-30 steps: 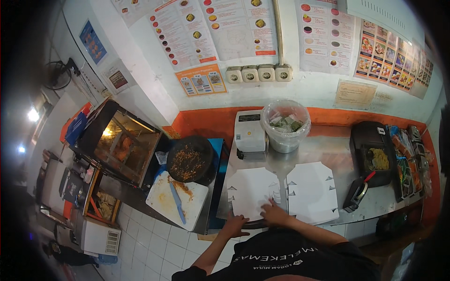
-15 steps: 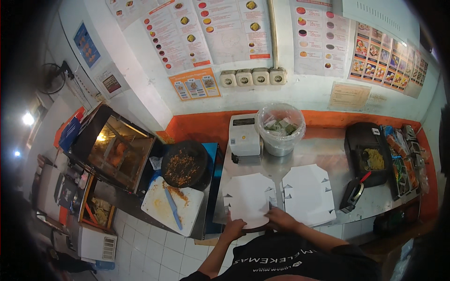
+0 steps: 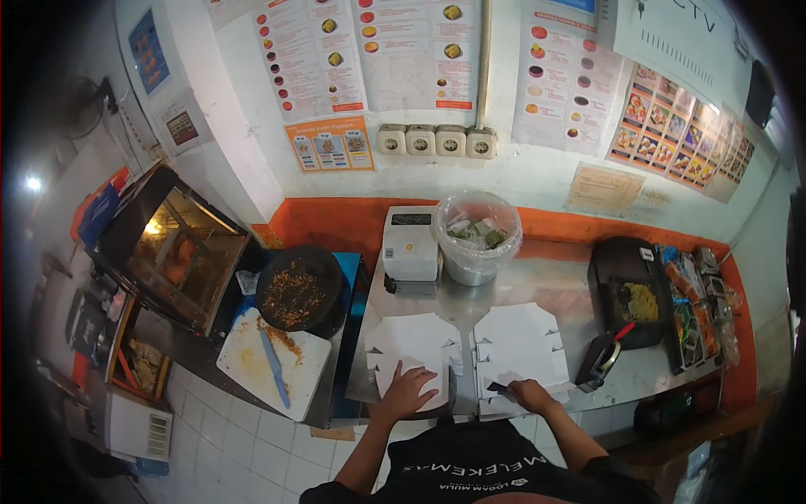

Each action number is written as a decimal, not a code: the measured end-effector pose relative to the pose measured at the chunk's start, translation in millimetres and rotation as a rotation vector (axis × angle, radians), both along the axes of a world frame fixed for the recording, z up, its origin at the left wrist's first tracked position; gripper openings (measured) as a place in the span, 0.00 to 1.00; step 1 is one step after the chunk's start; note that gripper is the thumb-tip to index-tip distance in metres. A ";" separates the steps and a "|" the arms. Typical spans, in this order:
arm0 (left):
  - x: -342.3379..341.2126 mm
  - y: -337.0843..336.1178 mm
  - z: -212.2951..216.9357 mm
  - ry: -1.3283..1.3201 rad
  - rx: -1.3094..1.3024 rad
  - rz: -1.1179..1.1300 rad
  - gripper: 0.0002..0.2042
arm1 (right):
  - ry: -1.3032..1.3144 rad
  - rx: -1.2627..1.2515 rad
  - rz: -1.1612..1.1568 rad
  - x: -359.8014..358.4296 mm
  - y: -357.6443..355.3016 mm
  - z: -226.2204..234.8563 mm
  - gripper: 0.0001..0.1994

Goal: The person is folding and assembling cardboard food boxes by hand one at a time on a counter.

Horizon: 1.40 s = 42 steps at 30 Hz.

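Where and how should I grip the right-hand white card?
Probably take the card by its near edge, left of the right hand, from the person's side, pinching top and underside: it lies flat, that edge close to the front of the counter.

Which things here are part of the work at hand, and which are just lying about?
In use:
- left white cardboard stack, under the left hand
- right white cardboard stack, at the right hand

Apparently idle:
- blue knife
- cutting board
- metal bucket
- tape dispenser

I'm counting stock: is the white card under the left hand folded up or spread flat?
Spread flat: the card lies level beneath the left hand, with no walls standing.
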<state>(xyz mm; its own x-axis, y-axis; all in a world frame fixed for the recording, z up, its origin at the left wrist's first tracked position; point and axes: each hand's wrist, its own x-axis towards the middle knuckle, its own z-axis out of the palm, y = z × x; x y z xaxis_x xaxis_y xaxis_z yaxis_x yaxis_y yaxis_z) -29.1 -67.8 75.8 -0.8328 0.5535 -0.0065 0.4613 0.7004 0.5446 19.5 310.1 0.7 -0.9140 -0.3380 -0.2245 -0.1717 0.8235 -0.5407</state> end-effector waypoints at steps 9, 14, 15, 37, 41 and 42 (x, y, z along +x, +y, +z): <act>-21.2 66.0 20.9 -0.063 0.219 -0.219 0.22 | 0.094 -0.189 -0.173 -11.0 10.7 35.0 0.08; -27.7 116.7 -0.3 -0.117 0.221 -0.313 0.33 | -0.172 -0.403 -0.067 -18.5 21.3 25.0 0.06; -29.9 127.1 -16.4 -0.072 0.185 -0.327 0.37 | -0.228 -0.431 -0.020 -21.5 23.5 17.0 0.07; -39.5 193.9 -49.1 0.282 0.507 -0.135 0.38 | 0.396 -0.243 -0.356 -0.7 12.4 117.2 0.07; -76.0 189.9 -6.3 0.150 0.577 -0.299 0.18 | 0.519 -0.267 -0.430 -8.6 14.4 163.3 0.03; -79.1 189.2 4.7 0.105 0.603 -0.291 0.12 | 0.549 -0.210 -0.401 -8.1 18.9 170.7 0.03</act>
<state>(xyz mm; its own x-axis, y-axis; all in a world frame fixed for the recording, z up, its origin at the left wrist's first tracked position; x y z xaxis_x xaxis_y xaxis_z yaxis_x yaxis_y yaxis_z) -108.2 121.4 80.4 -0.6287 0.6366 0.4466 0.6568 0.1273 0.7433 11.4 329.0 171.4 -0.9394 0.0621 0.3371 -0.1705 0.7684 -0.6168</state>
